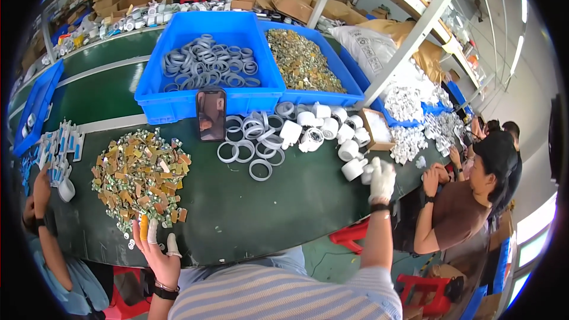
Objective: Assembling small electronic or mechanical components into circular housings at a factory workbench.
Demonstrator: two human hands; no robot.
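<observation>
My left hand (159,256), with yellow and white finger covers, rests its outstretched fingers at the near edge of a heap of small green and tan circuit boards (142,172). It grips nothing that I can see. My right hand (383,181), in a white glove, reaches out to the right with its fingers extended. Its thumb side is against or just beside a round white plastic housing (352,169), the nearest of several white housings (312,138). Grey plastic rings (260,170) lie left of these housings on the dark green table (267,213).
A phone (211,115) leans on a blue bin (166,109) of grey rings. Beside it is another blue bin (354,96) of circuit boards. A small cardboard box (378,129) and white parts (409,142) lie at right. Co-workers sit left (50,249) and right (456,219).
</observation>
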